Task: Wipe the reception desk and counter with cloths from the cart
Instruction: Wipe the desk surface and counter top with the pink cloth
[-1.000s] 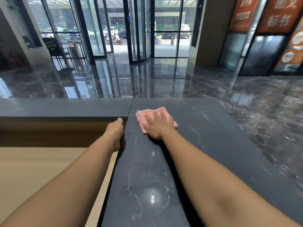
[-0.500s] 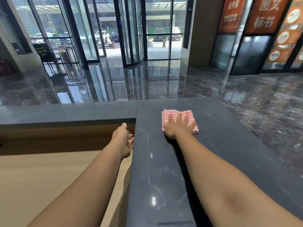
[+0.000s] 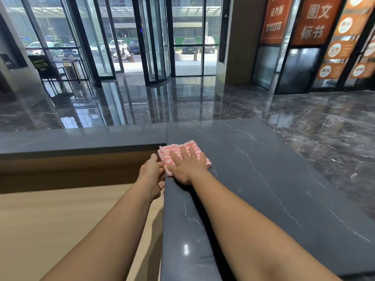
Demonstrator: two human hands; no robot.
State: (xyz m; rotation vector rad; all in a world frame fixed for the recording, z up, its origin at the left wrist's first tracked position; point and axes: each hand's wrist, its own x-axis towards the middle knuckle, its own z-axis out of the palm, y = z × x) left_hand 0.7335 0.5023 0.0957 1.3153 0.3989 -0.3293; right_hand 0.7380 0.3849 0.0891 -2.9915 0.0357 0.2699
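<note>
Orange banner [image 3: 316, 19], upper right: large pale characters 图文 above 标书. Narrower orange banner [image 3: 275, 19] left of it: 证件照 on top, line beneath ends 打印, first characters blurred. Orange panels [image 3: 343, 37] further right, round icons: captions too small. Black floor sign [image 3: 39, 63] far left: yellow lettering unreadable.

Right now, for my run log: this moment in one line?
right hand flat on pink cloth | cloth at counter edge | left hand open beside edge
</note>
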